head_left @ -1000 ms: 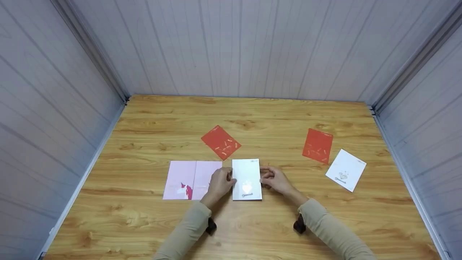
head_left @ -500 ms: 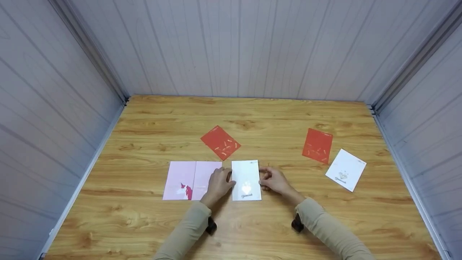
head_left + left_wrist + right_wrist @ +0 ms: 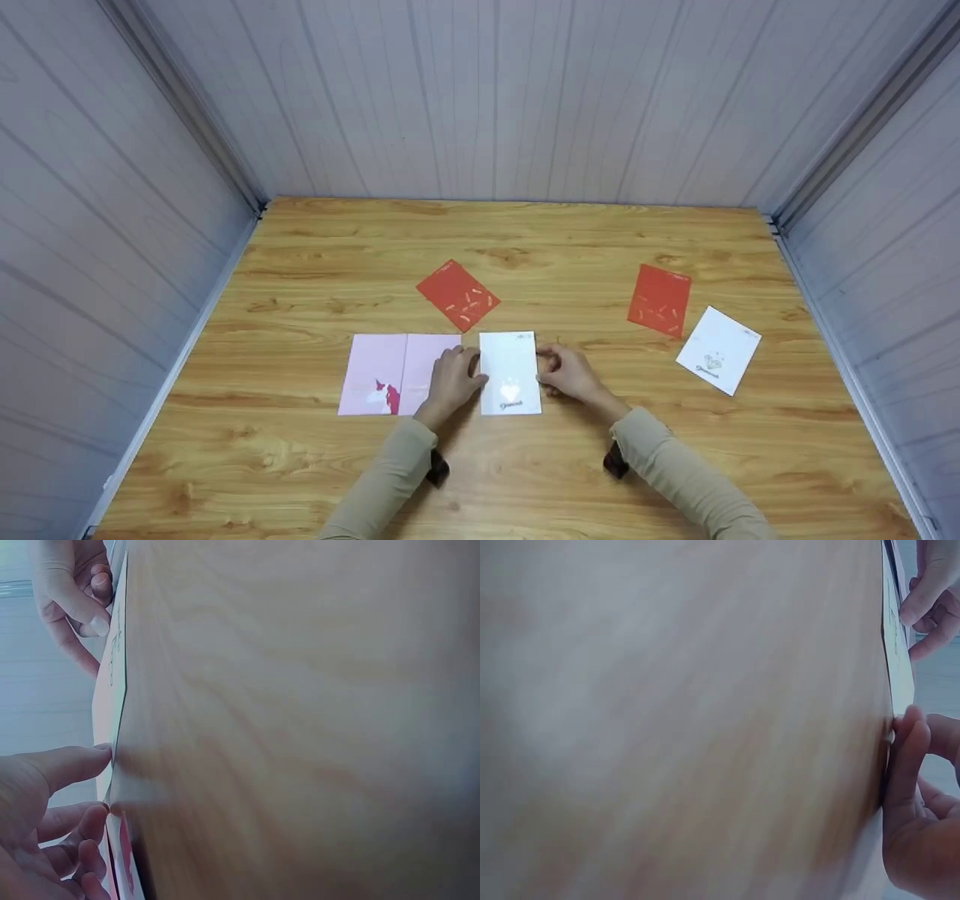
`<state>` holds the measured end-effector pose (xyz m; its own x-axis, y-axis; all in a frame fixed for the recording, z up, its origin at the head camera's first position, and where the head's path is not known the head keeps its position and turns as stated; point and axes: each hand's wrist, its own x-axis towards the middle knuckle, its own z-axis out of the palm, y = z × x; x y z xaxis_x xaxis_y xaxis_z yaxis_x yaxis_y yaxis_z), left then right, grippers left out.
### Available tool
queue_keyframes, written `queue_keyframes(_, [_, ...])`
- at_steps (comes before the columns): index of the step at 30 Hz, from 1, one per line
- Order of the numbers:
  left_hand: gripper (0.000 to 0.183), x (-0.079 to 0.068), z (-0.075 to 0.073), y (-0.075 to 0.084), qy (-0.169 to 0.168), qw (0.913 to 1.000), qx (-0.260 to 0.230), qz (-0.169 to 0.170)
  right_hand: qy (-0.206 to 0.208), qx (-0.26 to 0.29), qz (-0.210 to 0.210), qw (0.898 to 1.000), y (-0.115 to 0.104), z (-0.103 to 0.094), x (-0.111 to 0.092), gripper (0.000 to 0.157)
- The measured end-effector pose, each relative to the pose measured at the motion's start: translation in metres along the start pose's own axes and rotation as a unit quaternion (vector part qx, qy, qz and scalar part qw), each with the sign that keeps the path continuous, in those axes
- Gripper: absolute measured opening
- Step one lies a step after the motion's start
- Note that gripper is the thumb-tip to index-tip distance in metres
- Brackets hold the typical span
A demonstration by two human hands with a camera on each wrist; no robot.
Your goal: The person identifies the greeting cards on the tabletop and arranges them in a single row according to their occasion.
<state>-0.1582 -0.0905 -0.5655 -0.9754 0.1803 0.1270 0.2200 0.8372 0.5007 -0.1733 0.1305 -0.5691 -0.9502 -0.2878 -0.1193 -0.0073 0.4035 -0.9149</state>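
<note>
A white card (image 3: pixel 510 367) with a gem-like print and dark lettering lies in front of me, held at both sides. At its left edge, my left hand (image 3: pixel 452 381) pinches it with thumb and fingers, and the thumb (image 3: pixel 79 761) shows on the card in the left wrist view. My right hand (image 3: pixel 574 375) pinches the opposite edge, its fingertips (image 3: pixel 911 724) close to the tabletop in the right wrist view. Partly under the left hand is an opened pink card (image 3: pixel 375 360) with a unicorn picture and a centre fold.
Behind the white card lies a red card (image 3: pixel 459 295) turned at an angle. Farther right are another red card (image 3: pixel 660 300) and a second white card (image 3: pixel 718 350). The wooden table (image 3: pixel 247 450) is walled by pale panels (image 3: pixel 495 97) at the back and sides.
Both hands and the white card have shifted very slightly to the left. The other cards stay where they were.
</note>
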Motion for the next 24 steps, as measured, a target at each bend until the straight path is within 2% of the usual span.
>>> queue_keyframes(16, [0.042,0.001,-0.001,0.002,-0.020,0.9996,-0.009,-0.020,0.002,-0.006,-0.013,1.000,0.001,-0.001,0.000,0.043])
queue_keyframes(20, [0.037,0.002,-0.002,0.002,-0.007,0.9998,-0.017,-0.012,0.006,0.012,0.001,1.000,0.000,-0.005,-0.001,0.042])
queue_keyframes(24, [0.036,0.004,-0.004,0.003,0.021,0.9994,-0.028,0.005,0.020,0.046,0.012,0.999,-0.002,-0.015,-0.001,0.041])
